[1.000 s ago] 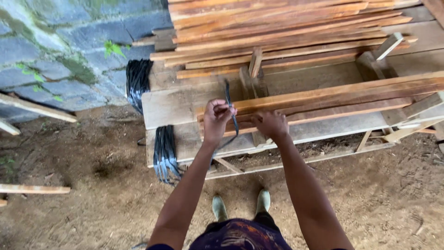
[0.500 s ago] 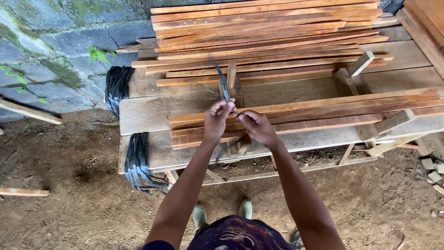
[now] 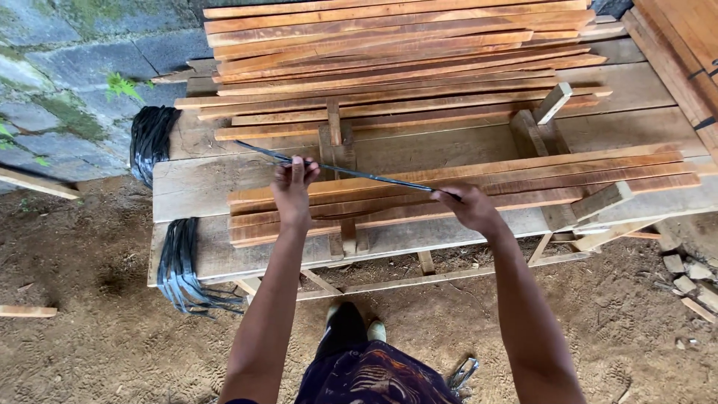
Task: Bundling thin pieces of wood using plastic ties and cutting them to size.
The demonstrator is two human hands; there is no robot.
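**Ana:** Packed dirt underfoot, a mossy stone wall (image 3: 67, 82) to the left, and a rough plank workbench (image 3: 187, 202) loaded with thin wooden slats. What do the hands have?

**Ben:** A dark plastic strap (image 3: 351, 173), pulled out in a line above the front bundle of slats (image 3: 464, 187). The left hand (image 3: 293, 187) is curled closed around the strap near its left end, with a short tail sticking out past the fist. The right hand (image 3: 470, 206) is closed on the other end, low against the slats.

**Ana:** How would that strap handle?

**Ben:** Light and limp, I'd judge; it looks straight only because both fists keep it taut. It seems smooth, so probably slippery. Gripping close to each end, as here, suits it.

**Ana:** Anything else around?

**Ben:** Two hanks of the same black strapping (image 3: 182, 265) droop over the bench's left edge, and a bigger stack of slats (image 3: 396, 52) lies at the back.
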